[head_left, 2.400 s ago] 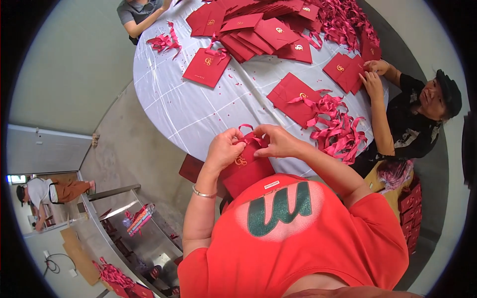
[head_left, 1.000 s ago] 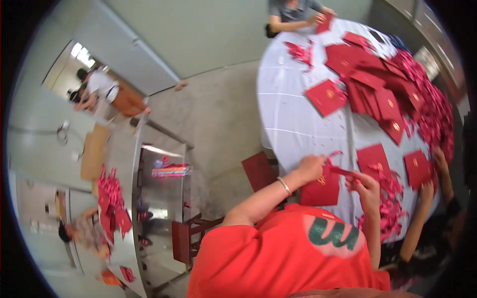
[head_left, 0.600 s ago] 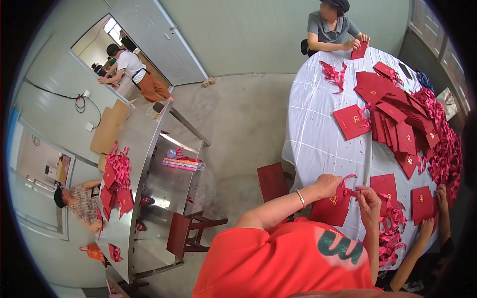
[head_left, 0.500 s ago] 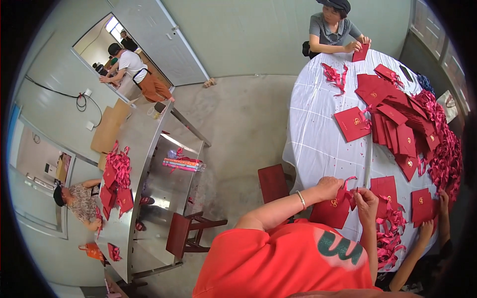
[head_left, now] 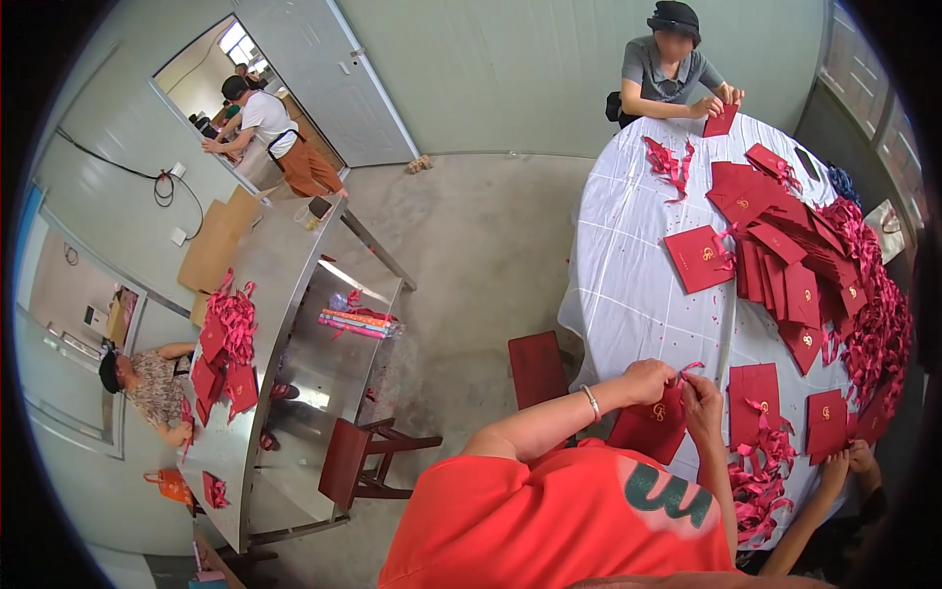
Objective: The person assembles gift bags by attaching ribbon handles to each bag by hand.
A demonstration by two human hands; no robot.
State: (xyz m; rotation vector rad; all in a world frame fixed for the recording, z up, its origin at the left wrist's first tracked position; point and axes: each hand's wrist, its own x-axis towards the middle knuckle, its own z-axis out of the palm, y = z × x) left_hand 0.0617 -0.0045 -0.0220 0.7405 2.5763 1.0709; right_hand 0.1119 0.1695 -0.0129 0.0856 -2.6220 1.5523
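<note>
At the near side of the white-covered table, my left hand (head_left: 648, 381) is closed, pinching a pink-red ribbon (head_left: 693, 367) at the top of a red paper bag (head_left: 652, 424). Close beside it, my right hand (head_left: 703, 403) also has its fingers closed on the ribbon. The bag carries a gold emblem and lies tilted below both hands, partly hidden by my arm and red sleeve. To the right of my right hand lies another red bag (head_left: 754, 395), with a heap of loose ribbons (head_left: 760, 486) below it.
A large pile of red bags (head_left: 785, 260) and ribbons covers the table's right side. Across the table (head_left: 608, 255) a person (head_left: 667, 74) holds a red bag; a co-worker's hands (head_left: 846, 461) handle another at right. A stool (head_left: 537, 369) stands left; a metal table (head_left: 257, 265) stands farther left.
My right hand has moved left toward my left hand, bringing the two close together at the ribbon. The co-worker's hands at the right have come together by their bag.
</note>
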